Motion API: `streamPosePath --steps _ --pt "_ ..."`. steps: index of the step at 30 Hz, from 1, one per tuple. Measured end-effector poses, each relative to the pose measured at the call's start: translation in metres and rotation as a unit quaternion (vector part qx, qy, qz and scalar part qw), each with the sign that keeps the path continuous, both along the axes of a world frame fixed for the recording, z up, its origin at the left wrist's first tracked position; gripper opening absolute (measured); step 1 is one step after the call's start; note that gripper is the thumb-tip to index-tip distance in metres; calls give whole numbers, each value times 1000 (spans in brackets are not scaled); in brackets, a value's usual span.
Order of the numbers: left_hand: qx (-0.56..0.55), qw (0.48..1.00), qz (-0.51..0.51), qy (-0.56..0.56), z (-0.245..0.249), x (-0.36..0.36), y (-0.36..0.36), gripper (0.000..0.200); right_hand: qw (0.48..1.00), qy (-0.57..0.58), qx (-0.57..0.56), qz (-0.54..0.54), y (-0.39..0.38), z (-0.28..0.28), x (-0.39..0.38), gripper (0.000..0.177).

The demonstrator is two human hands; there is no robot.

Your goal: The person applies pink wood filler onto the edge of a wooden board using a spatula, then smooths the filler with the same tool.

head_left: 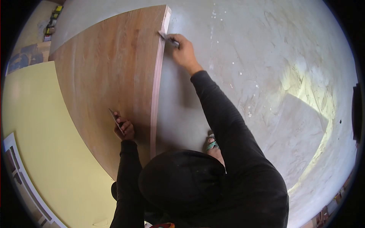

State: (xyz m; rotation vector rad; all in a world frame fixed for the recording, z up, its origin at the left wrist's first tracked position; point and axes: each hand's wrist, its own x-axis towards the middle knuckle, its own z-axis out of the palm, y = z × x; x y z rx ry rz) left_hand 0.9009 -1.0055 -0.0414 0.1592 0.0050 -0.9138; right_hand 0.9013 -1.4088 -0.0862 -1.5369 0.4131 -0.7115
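A large wooden panel (106, 64) with brown grain stretches away in front of me, its narrow pale pinkish edge (154, 102) facing right. My right hand (183, 53) is closed around the handle of a putty knife (164, 36), whose blade touches the panel's edge near the far end. Over the panel's near part, my left hand (126, 128) grips a flat, thin-bladed scraper (116, 121). Part of its handle is hidden by my fingers.
Grey floor (235, 87) with white spots and smears lies to the right, partly sunlit. A pale yellow surface (42, 125) borders the panel on the left. Small containers (49, 28) stand at the far left. My sandalled foot (213, 146) shows beside the panel.
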Motion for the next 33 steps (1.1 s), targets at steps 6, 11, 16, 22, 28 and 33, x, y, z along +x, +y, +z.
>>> streamPosePath --steps 6,11,16,22,28,33 --pt "-17 1000 13 -2 -2 -1 -2 39 997 -7 39 65 18 13 -49 50" --pt "-19 1000 -1 -5 0 0 0 39 986 -29 -103 -128 -18 -5 -17 42" --pt "-5 1000 -1 1 3 -1 -2 34 973 -24 -149 -175 -18 -14 20 41" --pt "-12 1000 9 1 0 -2 -1 36 995 -86 21 -42 36 -14 -7 54" --pt "-9 1000 -3 1 3 -4 1 37 993 -72 86 -26 -31 1 -3 53" --pt "-16 1000 -2 -11 0 -1 -1 38 998 -32 48 -5 -36 -7 27 52"
